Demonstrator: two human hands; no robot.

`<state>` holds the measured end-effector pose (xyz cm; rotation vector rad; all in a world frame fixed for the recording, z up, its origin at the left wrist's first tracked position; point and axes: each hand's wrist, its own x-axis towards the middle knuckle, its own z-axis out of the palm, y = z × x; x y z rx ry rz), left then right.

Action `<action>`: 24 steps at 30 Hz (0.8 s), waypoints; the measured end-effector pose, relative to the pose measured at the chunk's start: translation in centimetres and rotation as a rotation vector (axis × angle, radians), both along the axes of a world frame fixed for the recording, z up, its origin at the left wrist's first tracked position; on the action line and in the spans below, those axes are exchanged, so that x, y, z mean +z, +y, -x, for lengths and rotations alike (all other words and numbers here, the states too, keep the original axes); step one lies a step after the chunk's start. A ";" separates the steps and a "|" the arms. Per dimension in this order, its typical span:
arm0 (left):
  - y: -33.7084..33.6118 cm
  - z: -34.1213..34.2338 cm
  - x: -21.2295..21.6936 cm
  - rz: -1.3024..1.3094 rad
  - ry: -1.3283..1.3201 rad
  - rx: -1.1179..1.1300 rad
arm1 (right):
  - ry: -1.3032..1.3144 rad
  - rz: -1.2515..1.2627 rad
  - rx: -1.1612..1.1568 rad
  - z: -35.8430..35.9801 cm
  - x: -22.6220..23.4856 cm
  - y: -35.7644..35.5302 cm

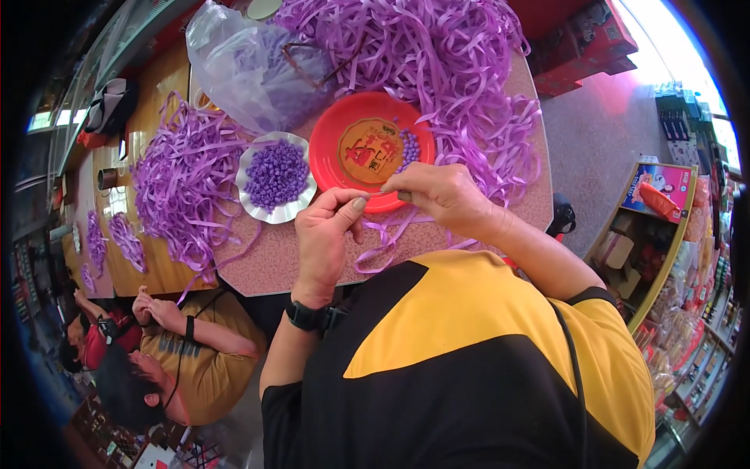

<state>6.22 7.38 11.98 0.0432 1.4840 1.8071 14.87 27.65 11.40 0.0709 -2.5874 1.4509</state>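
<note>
While both pinch one purple ribbon strip (pixel 388 186), the left hand (pixel 328 234) sits left of the right hand (pixel 441 195), near the red plate (pixel 332 152).

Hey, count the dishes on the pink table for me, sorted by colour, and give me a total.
Red plate: 1, with a few purple beads on it
Silver foil dish: 1, heaped with purple beads
Total: 2 dishes, side by side on the pink table

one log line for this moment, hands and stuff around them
left hand: pinching purple ribbon strip | right hand: pinching same strip | red plate: few purple beads | white dish: full of beads
</note>
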 end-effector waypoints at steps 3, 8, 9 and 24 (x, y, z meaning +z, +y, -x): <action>0.0 0.0 0.1 0.039 0.044 -0.006 | -0.008 -0.044 0.015 0.2 0.2 -0.1; 0.2 -0.1 0.1 0.101 0.171 -0.055 | 0.001 -0.114 0.028 0.3 0.0 0.1; 0.3 -0.1 0.1 0.101 0.170 -0.056 | 0.000 -0.114 0.027 0.3 0.0 0.2; 0.0 -0.3 -0.6 0.263 0.499 -0.157 | -0.646 0.543 -0.006 0.9 -0.4 2.0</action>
